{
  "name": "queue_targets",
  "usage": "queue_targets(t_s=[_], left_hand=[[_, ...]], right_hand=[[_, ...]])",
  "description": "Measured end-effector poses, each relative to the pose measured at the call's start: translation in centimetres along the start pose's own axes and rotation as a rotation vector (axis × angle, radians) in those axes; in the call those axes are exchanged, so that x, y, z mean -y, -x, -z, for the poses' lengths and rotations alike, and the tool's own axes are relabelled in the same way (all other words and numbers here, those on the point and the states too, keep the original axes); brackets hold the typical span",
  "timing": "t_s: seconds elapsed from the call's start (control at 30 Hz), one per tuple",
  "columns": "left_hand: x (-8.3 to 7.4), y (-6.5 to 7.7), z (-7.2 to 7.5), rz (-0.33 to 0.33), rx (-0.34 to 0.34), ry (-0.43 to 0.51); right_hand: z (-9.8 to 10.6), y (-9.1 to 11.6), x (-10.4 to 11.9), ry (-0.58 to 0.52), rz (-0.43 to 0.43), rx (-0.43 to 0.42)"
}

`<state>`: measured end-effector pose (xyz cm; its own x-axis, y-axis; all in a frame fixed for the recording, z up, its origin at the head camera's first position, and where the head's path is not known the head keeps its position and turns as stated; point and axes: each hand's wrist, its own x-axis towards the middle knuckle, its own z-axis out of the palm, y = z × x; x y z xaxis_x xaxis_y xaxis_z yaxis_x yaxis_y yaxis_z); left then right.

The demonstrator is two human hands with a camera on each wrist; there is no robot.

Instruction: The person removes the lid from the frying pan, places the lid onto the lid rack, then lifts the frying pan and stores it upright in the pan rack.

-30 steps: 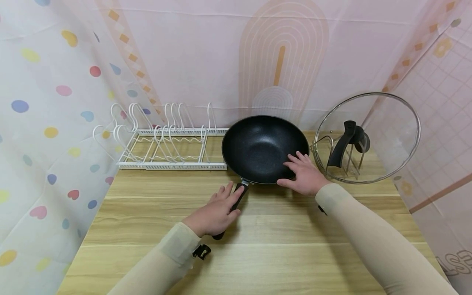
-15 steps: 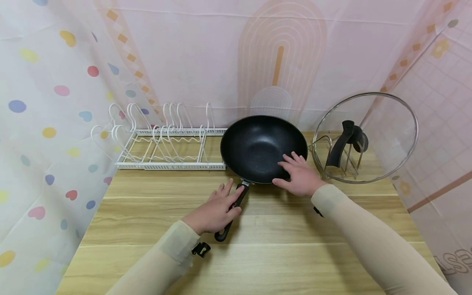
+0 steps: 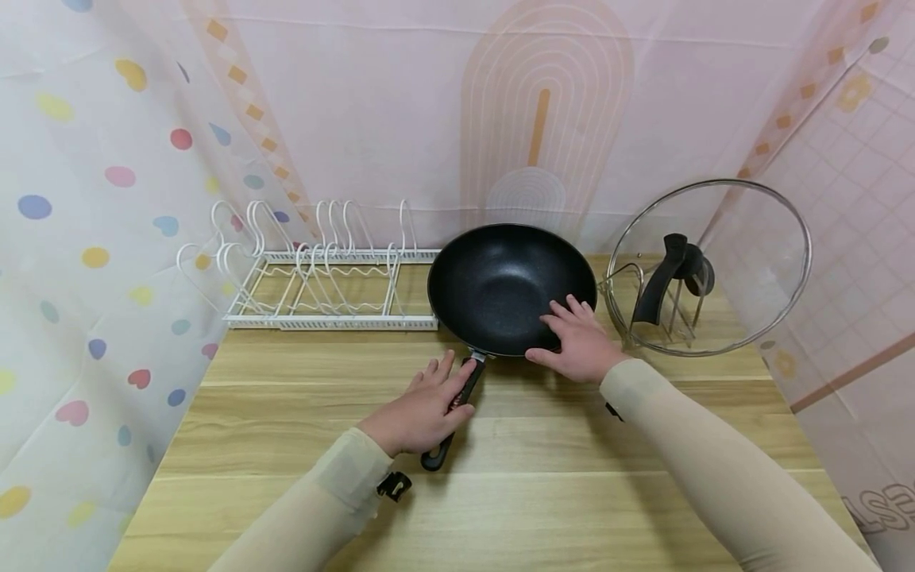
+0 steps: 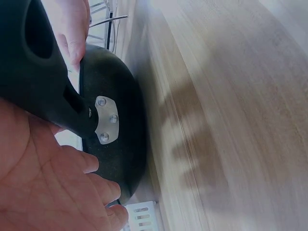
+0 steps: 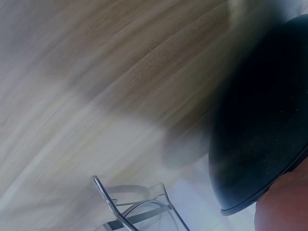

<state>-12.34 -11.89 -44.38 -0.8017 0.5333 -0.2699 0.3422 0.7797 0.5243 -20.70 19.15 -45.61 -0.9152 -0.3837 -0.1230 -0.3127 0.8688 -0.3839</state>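
A black wok (image 3: 507, 278) with a dark interior stands on the wooden table, its black handle (image 3: 450, 429) pointing toward the front left. My left hand (image 3: 418, 409) lies along the handle with its fingers extended and spread; in the left wrist view the palm (image 4: 43, 178) is beside the handle, not wrapped around it. My right hand (image 3: 579, 342) is at the wok's right front rim, its fingers spread over the inside. In the right wrist view only a small part of that hand (image 5: 284, 202) shows against the rim.
A white wire dish rack (image 3: 329, 322) stands left of the wok, close to its rim. At the right, a glass lid (image 3: 758, 270) with a black knob (image 3: 661, 282) leans upright in a metal wire stand (image 3: 636, 274). Patterned curtains (image 3: 400, 111) enclose the table.
Over the last second the right hand shifts slightly left along the rim, and the handle's end swings slightly right. In the last half second both hands stay nearly still.
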Motion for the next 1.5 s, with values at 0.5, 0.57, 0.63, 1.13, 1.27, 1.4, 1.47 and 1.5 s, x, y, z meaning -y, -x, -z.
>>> queue_targets(t_s=[0.5, 0.57, 0.63, 1.13, 1.27, 1.4, 1.47, 1.5], left_hand=[[-1.0, -0.3, -0.4, -0.022, 0.011, 0.010], [-1.2, -0.3, -0.5, -0.028, 0.008, 0.010], [-1.3, -0.4, -0.6, -0.032, 0.007, 0.009], [-1.7, -0.7, -1.1, -0.054, 0.017, -0.004], [-1.7, -0.9, -1.2, -0.070, 0.009, -0.003], [-1.8, -0.9, -1.2, -0.080, 0.001, -0.013], [-1.9, -0.9, -1.3, -0.081, 0.004, -0.017], [-1.9, -0.9, -1.4, -0.081, 0.006, -0.019]], right_hand=[[0.7, 0.2, -0.8, -0.021, -0.017, 0.018], [0.8, 0.3, -1.0, -0.021, -0.016, 0.017], [0.9, 0.3, -1.1, -0.024, -0.013, 0.019], [0.8, 0.4, -1.0, -0.048, -0.002, 0.020], [0.4, 0.2, -0.5, -0.008, 0.016, 0.013], [0.2, 0.1, -0.2, 0.012, 0.008, 0.011], [0.3, 0.1, -0.1, 0.010, -0.001, 0.012], [0.4, 0.2, -0.1, 0.006, -0.004, 0.014]])
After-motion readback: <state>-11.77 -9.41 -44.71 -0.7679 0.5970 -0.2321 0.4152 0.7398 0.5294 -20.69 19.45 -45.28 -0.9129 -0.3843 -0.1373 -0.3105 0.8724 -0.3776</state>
